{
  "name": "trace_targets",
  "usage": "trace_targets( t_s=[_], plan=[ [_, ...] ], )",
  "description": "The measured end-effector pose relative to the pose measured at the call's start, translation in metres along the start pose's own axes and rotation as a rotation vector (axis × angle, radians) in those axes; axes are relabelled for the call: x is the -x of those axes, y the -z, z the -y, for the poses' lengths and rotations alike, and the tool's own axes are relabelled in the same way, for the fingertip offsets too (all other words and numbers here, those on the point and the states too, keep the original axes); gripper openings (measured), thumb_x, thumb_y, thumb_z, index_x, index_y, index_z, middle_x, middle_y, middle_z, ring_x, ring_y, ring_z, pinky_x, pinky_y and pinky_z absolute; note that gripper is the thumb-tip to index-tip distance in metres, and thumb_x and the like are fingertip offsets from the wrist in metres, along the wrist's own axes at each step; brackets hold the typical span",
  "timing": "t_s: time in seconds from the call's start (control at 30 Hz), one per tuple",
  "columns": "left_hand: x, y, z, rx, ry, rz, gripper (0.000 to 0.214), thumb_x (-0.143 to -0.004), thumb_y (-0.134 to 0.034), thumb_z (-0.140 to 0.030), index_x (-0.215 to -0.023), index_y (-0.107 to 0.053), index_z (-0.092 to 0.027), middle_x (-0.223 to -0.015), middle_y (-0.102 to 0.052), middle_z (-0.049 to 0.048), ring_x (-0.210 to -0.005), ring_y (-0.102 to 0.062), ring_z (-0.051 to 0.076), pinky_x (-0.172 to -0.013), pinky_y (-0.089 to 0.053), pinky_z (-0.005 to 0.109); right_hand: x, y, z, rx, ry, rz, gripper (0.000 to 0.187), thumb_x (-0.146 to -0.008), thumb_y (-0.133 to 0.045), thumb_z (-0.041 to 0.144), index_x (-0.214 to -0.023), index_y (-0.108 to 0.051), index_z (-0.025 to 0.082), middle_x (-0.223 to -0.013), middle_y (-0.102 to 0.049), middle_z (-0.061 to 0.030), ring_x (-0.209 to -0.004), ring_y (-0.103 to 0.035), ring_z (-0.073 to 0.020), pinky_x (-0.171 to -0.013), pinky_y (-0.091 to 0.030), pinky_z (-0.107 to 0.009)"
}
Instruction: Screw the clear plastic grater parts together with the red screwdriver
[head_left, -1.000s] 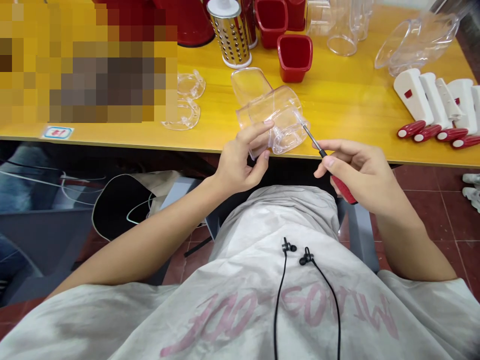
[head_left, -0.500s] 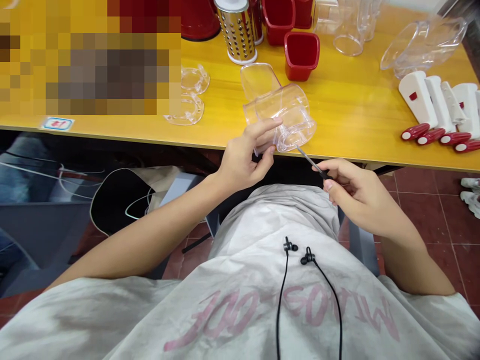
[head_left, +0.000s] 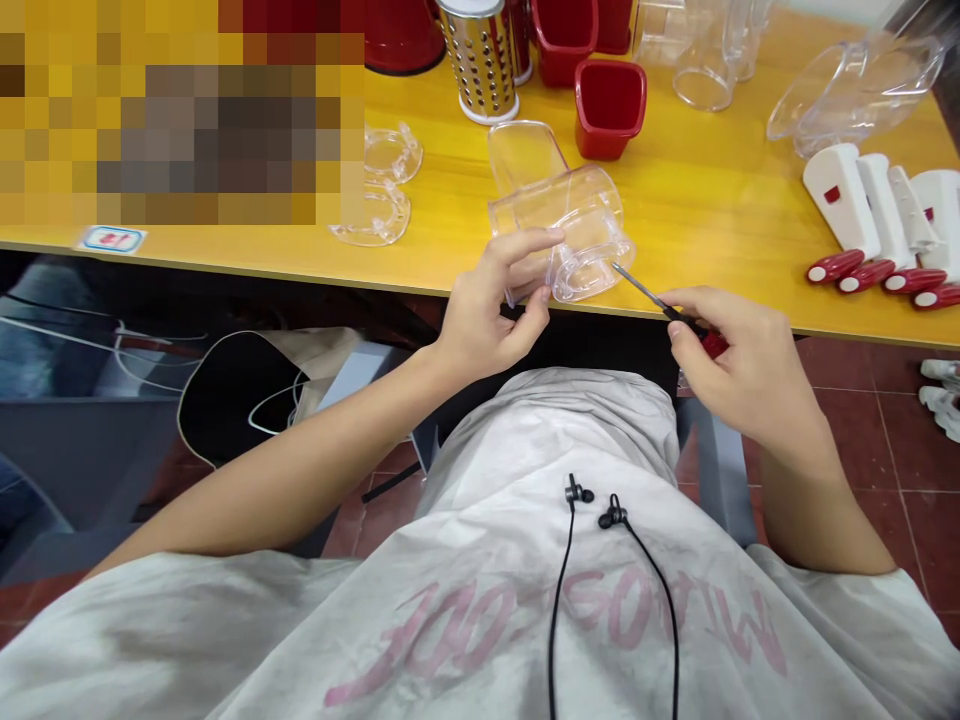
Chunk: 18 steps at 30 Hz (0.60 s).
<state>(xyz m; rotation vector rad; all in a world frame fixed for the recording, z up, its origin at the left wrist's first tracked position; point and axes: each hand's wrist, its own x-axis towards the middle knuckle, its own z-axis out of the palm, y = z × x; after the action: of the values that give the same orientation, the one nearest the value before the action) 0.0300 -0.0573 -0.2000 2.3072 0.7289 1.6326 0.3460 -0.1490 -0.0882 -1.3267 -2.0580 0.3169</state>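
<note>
My left hand (head_left: 499, 305) is closed around the near end of a clear plastic housing (head_left: 559, 205), which lies tilted at the table's front edge with its round opening toward me. In my right hand (head_left: 739, 365) is a screwdriver (head_left: 649, 292) with a thin metal shaft and a black and red handle. Its tip points up and left, at the right rim of the housing's opening; whether it touches cannot be told. Two clear plastic ring-shaped parts (head_left: 375, 218) rest on the table to the left.
On the yellow table (head_left: 697, 200) stand a perforated metal drum (head_left: 484, 65), red square cups (head_left: 610, 110), and clear cylinders (head_left: 703, 80). At right lie a clear scoop-like piece (head_left: 862, 95) and several white parts with red handles (head_left: 836, 205). A label (head_left: 112, 239) sits on the left edge.
My right hand has drawn back to the right with the screwdriver, and its tip has shifted from inside the opening to the right rim. My left hand and the housing stay almost still.
</note>
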Motion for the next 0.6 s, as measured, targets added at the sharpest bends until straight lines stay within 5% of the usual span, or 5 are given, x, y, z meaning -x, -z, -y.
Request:
trace_targets(
  t_s=[0.17, 0.37, 0.6],
  plan=[
    [0.0, 0.003, -0.001, -0.039, -0.012, -0.01, 0.048, -0.133, -0.057, -0.047, -0.179, -0.057, -0.034, -0.165, -0.081, 0.0105, -0.149, -0.088, 0.027, -0.098, -0.083, 0.034, 0.002, 0.008, -0.003, 0.058, -0.031, -0.026, 0.034, -0.108, -0.072, 0.021, -0.131, -0.096, 0.029, -0.118, -0.099, -0.0101, -0.098, -0.093, -0.0375, -0.095, -0.074, -0.056],
    [0.004, 0.004, 0.001, -0.044, -0.006, 0.027, 0.052, -0.133, -0.053, -0.054, -0.182, -0.055, -0.036, -0.165, -0.082, 0.0103, -0.138, -0.092, 0.028, -0.099, -0.084, 0.038, -0.001, 0.002, 0.005, 0.122, 0.0, -0.002, 0.037, -0.112, -0.07, 0.024, -0.138, -0.095, 0.028, -0.121, -0.097, -0.0128, -0.105, -0.091, -0.0396, -0.097, -0.071, -0.057],
    [-0.002, 0.01, 0.0, -0.161, -0.093, 0.063, 0.054, -0.134, -0.049, -0.04, -0.187, -0.05, -0.033, -0.167, -0.083, 0.0113, -0.147, -0.09, 0.029, -0.112, -0.083, 0.042, -0.018, 0.014, -0.007, 0.206, 0.121, 0.084, 0.037, -0.112, -0.072, 0.024, -0.139, -0.097, 0.03, -0.108, -0.088, -0.0105, -0.094, -0.084, -0.0328, -0.088, -0.066, -0.048]
  ],
)
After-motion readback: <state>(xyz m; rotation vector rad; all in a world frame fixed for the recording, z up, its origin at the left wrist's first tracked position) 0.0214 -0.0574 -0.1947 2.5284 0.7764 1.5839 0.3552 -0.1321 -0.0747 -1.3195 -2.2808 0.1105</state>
